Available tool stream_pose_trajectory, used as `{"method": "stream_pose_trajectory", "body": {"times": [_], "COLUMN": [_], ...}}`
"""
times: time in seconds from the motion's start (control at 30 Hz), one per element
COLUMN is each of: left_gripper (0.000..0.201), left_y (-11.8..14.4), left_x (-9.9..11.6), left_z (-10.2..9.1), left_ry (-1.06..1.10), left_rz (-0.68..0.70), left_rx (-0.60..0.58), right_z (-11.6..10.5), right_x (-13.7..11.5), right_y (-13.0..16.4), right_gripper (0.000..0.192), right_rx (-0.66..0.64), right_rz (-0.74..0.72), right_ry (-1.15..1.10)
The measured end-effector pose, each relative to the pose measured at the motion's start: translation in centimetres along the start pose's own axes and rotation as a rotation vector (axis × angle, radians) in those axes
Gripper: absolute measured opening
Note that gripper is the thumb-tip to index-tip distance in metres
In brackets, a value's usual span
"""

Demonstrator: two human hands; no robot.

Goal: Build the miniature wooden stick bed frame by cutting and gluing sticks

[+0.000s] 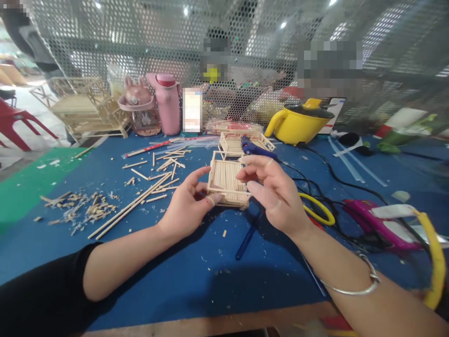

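Note:
A small box-like piece built of pale wooden sticks (226,175), with a slatted panel and a raised stick frame, is held at the middle of the table. My left hand (187,203) grips its left side, thumb along the near edge and fingers behind. At its right side, my right hand (277,192) is open, with thumb and fingers apart close to the frame; whether the fingertips touch it I cannot tell. Pale covers wrap some fingertips. Just behind lie a similar stick-built piece (229,144) and a blue glue gun (257,148).
Loose sticks (133,206) and a pile of scraps (87,208) lie left. A pink bottle (168,105), a rabbit-eared jug (145,119) and a phone (192,110) stand behind. To the right are a yellow pot (303,124), black cables (324,164) and a magenta tool (382,224).

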State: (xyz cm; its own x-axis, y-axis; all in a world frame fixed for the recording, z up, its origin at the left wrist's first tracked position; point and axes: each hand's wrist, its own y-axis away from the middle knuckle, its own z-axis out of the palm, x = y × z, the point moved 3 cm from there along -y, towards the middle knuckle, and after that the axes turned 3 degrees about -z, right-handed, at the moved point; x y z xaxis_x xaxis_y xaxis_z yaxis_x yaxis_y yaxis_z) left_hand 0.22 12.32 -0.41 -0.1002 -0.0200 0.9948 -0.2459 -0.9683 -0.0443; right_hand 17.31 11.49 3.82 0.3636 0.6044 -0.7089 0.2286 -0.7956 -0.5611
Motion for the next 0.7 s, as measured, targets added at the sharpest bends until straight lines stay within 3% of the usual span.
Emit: {"method": "stream_pose_trajectory", "body": {"times": [0.1,0.17,0.3,0.4,0.57,0.7], "left_gripper": [0.061,0.061,0.057,0.056,0.059,0.061], "left_y": [-0.1,-0.1,0.0,0.1,-0.3,-0.7], "left_x": [0.1,0.2,0.5,0.7,0.2,-0.1], "left_z": [-0.1,-0.1,0.1,0.3,0.0,-0.3], "left_ry": [-0.008,-0.015,-0.006,0.022,0.031,-0.06], "left_rz": [-0.017,-0.032,-0.053,-0.057,-0.032,0.029], "left_rx": [0.0,0.005,0.03,0.03,0.008,-0.007], "right_z": [-1.2,-1.4,-1.3,-0.9,-0.9,-1.6], "right_x": [1.1,1.6,1.9,1.9,2.7,2.9], "right_y": [-0.5,-0.8,-1.2,-1.1,-1.0,-1.5], "right_gripper": [0.022,0.014,0.018,0.023,0.039,0.023], "right_rx": [0.122,0.078,-0.071,-0.124,0.061,0.07], "right_rz": [0.063,0.096,0.187,0.199,0.097,0.09], "right_ry": [0.138,0.251,0.343,0.326,0.128,0.057]}}
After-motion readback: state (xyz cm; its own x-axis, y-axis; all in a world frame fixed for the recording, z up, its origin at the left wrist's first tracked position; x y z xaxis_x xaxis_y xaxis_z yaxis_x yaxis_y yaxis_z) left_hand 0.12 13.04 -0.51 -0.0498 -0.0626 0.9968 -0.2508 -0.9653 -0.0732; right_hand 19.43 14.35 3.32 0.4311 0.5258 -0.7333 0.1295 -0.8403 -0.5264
